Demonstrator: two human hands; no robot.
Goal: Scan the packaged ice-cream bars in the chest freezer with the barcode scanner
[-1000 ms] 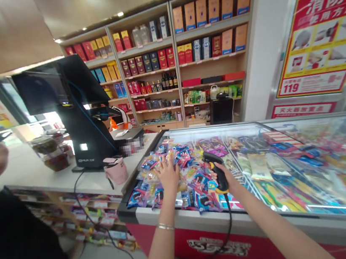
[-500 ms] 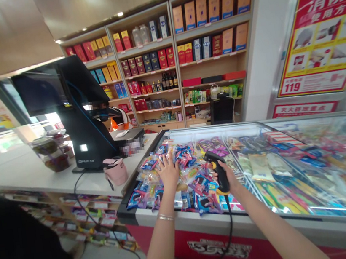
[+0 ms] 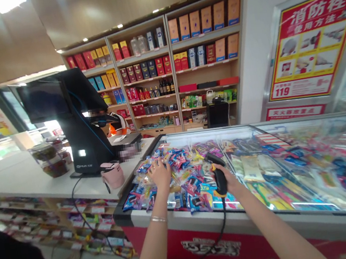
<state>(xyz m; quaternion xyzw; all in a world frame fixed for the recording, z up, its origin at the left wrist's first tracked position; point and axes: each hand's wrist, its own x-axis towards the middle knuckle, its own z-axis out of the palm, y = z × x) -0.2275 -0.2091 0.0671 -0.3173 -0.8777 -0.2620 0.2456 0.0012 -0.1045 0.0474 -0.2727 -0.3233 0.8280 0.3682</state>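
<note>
Left hand (image 3: 160,174), silver bracelet (image 3: 158,219) at the wrist, rests palm down with fingers spread on a pile of small wrapped packets (image 3: 184,179) on the glass-topped freezer (image 3: 171,211); right hand (image 3: 229,180) grips a black-and-yellow handheld scanner (image 3: 219,175), its head above the glass, cord hanging down the red freezer front. Counter (image 3: 16,177) to the left bears a black register terminal (image 3: 80,129), a pink cup-shaped holder (image 3: 113,175) and stacked lidded containers (image 3: 49,159). Shelves (image 3: 153,75) of boxes and bottles stand behind; red-and-yellow poster (image 3: 315,45) on the wall at right.

Glossy plastic packets (image 3: 195,186) — smooth glass freezer top (image 3: 274,175) — matt counter (image 3: 9,174).
</note>
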